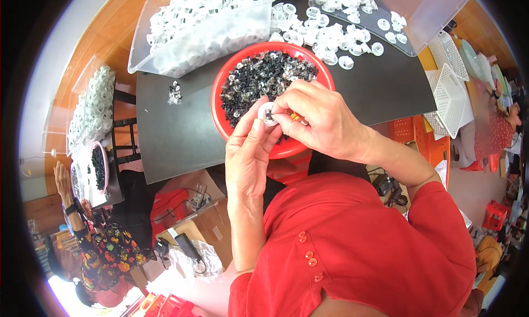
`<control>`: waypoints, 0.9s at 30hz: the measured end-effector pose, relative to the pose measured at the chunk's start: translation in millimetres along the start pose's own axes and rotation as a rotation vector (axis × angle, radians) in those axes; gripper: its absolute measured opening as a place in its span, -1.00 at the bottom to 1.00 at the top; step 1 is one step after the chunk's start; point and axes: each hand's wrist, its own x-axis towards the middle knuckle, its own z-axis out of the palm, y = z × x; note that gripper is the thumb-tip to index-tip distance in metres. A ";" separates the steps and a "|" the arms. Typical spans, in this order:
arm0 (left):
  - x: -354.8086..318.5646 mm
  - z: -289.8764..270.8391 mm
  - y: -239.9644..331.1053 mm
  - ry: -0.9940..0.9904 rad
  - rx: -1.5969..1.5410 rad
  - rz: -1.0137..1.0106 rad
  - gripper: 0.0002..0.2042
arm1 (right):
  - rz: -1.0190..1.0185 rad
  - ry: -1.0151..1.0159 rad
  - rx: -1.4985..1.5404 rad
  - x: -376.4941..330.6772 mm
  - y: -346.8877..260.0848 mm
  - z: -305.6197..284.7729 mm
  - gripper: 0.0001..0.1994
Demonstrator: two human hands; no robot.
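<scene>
My left hand (248, 152) grips a small round white plastic part (267, 114) with a dark piece at its centre, pinched between thumb and fingers. From the right, my right hand (319, 118) has its thumb and forefinger closed at the face of that part. Whether those fingertips hold a separate small piece is hidden. A bit of yellow-orange (296, 117) shows at the right hand's fingers. Both hands are above the near side of a red basin (216, 99) filled with small black and clear pieces (259, 77).
A clear plastic bin (182, 55) heaped with white parts stands at the back left. Loose white parts (330, 39) spread behind the basin, beside another clear bin (419, 19). Small pieces (174, 94) lie left on the dark table (171, 135). A co-worker (104, 245) sits at left.
</scene>
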 end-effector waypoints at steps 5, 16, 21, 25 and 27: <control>0.8 -4.0 -6.9 -0.030 -0.017 0.017 -0.61 | -0.011 0.023 0.034 0.1 -1.9 0.1 -0.90; 1.4 -7.3 -9.2 -0.025 0.049 0.158 -0.68 | 0.212 -0.076 0.395 6.5 -2.6 0.7 -0.88; -0.6 -13.3 -7.9 0.022 0.160 0.175 -0.72 | 0.132 -0.118 0.333 10.5 -0.1 2.1 -0.88; -4.8 -16.7 0.5 0.016 0.220 0.229 -0.73 | 0.171 -0.069 0.352 10.5 -11.7 10.1 -0.89; -10.6 -19.4 1.9 0.028 0.260 0.241 -0.72 | 0.186 -0.125 0.398 10.9 -14.5 7.9 -0.89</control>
